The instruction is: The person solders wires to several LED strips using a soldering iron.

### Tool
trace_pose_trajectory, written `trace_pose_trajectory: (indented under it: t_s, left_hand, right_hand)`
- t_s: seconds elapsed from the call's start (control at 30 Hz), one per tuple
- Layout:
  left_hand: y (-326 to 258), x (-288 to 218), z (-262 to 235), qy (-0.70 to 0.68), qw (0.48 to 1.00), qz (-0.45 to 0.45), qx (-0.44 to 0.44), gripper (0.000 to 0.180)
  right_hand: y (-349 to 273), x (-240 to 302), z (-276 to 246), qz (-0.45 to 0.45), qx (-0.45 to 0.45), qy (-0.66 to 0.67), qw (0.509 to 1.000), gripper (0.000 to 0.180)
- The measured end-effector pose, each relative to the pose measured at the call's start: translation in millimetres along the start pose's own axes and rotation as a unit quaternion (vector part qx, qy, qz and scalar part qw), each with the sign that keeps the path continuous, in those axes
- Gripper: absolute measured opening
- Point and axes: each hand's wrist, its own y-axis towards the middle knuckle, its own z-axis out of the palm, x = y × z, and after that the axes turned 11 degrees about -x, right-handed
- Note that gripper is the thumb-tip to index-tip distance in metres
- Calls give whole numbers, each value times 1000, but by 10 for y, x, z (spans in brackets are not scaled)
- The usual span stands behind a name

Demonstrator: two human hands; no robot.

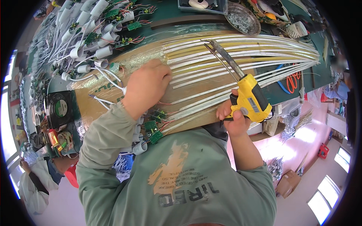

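Slippage of the soldering gun (pixel 249 98), gripped in the right hand (pixel 234 117), could scorch neighbouring LED strips (pixel 226 56), since its long barrel is pointed up-left across the strips fanned over cardboard (pixel 143 60) on the tabletop (pixel 169 17), held down by the flattened left hand (pixel 145 86).

A small black fan (pixel 59 108) sits left; a metal dish (pixel 243 19) lies far back

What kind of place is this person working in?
Most likely a small electronics assembly workshop: the right hand grips a yellow soldering gun over white LED strips, with green circuit boards and a heap of white lamp housings beside them.
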Motion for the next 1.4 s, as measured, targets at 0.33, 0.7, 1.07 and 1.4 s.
trace_pose_trajectory:
  t_s: [0.33,0.7,1.07,1.4]
  left_hand:
    - [-39,-17,18,1,1000,29,5,9]
    - [-33,-35,-41,-56,998,-26,14,11]
    - [-37,-49,-38,-46,995,69,-48,11]
    - [177,19,-148,-244,905,-304,168,12]
  right_hand:
    - [7,-2,2,-10,8,-8,1000,68]
    - [14,-2,9,-20,14,-12,1000,67]
    - [9,8,9,-14,10,-8,1000,68]
    - [-3,2,4,-11,6,-14,1000,68]
